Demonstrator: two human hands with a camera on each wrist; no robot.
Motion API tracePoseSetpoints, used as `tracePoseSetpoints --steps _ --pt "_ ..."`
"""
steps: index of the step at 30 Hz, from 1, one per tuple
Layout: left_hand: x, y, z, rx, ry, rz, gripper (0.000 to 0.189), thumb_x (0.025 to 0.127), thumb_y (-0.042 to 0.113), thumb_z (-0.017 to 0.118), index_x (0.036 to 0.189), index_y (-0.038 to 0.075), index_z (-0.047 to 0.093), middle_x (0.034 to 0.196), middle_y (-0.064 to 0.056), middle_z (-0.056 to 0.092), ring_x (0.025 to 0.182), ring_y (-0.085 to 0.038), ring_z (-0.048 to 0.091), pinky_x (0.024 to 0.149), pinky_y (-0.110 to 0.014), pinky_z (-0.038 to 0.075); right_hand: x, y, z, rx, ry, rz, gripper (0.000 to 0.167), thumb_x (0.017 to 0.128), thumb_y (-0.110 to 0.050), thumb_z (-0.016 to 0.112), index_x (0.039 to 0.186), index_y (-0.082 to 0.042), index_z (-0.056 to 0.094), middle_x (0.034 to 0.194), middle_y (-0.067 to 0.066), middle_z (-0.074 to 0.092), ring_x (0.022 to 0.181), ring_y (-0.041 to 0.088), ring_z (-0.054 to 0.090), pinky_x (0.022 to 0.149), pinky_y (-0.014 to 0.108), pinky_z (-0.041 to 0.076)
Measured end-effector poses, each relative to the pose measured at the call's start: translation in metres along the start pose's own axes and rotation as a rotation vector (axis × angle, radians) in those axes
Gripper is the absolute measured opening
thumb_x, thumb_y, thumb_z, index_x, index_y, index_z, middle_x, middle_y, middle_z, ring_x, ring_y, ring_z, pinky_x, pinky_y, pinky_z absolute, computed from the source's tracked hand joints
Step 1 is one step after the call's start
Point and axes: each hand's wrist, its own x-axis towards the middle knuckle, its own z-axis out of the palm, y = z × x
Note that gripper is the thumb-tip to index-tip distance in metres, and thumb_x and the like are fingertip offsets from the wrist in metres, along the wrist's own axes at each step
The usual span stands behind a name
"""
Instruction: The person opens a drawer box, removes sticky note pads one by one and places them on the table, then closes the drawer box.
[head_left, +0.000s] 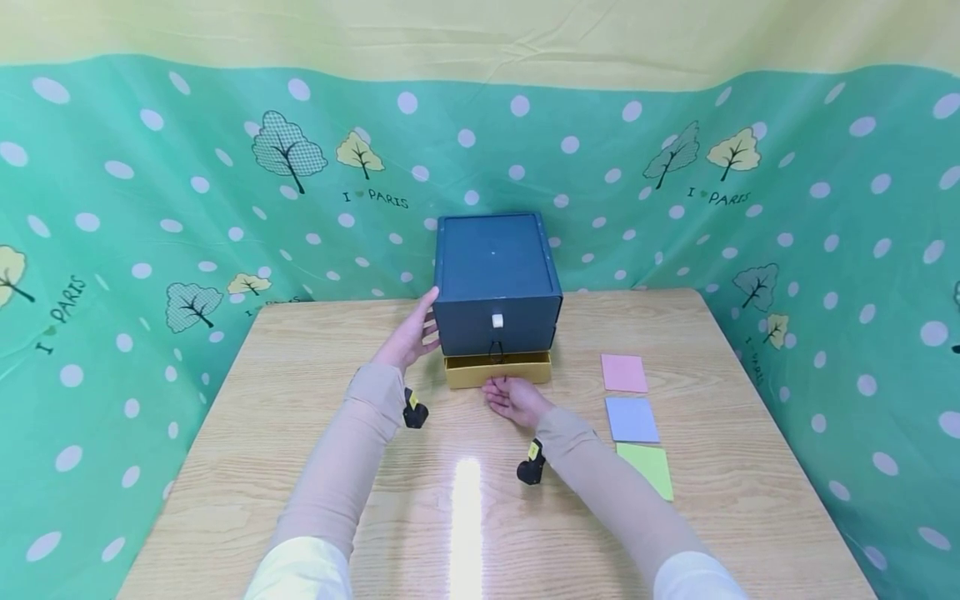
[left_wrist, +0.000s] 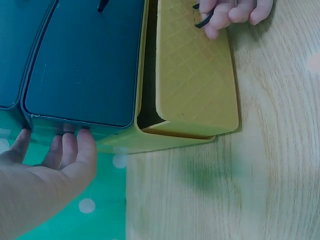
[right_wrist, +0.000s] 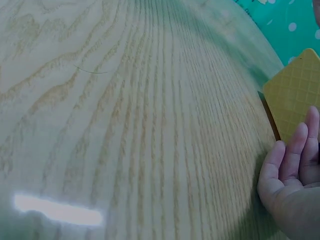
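A dark blue drawer box with a yellow bottom drawer stands at the back of the table. That drawer is pulled partly out, with a dark gap behind its front. My left hand lies along the box's left side, its fingertips touching the blue wall. At the yellow front, my right hand has curled fingers at the black pull and seems to pinch it; the fingers partly hide it. In the right wrist view the fingers overlap the waffle-patterned drawer front.
Pink, blue and green paper squares lie in a column on the table's right. A white knob sits on an upper drawer. Behind the table hangs a green dotted curtain.
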Motion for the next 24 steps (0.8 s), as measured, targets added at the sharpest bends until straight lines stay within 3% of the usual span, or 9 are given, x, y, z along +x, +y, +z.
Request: tracePoseSetpoints --steps 17,24 --pt "0.0004 0.0008 -0.0010 -0.002 -0.006 0.002 0.080 0.092 0.058 0.043 0.153 0.021 0.009 0.158 -0.013 0.010 0.143 -0.030 0.017 0.114 -0.046 0.024 0.0096 -0.0067 0.0028 -0.054 0.040 0.023 0.032 0.103 -0.012 0.032 0.124 0.006 0.048 0.092 0.004 0.060 0.098 0.020 0.056 0.099 0.036 0.041" --pt "-0.0047 0.0025 0.0005 -0.002 -0.014 -0.007 0.080 0.092 0.057 0.043 0.154 0.020 0.007 0.158 -0.014 0.009 0.144 -0.030 0.015 0.115 -0.046 0.023 0.0095 -0.0087 0.0039 -0.046 0.031 0.015 0.035 0.103 -0.014 0.033 0.129 0.008 0.044 0.091 0.002 0.056 0.088 0.014 0.054 0.092 0.032 0.041"
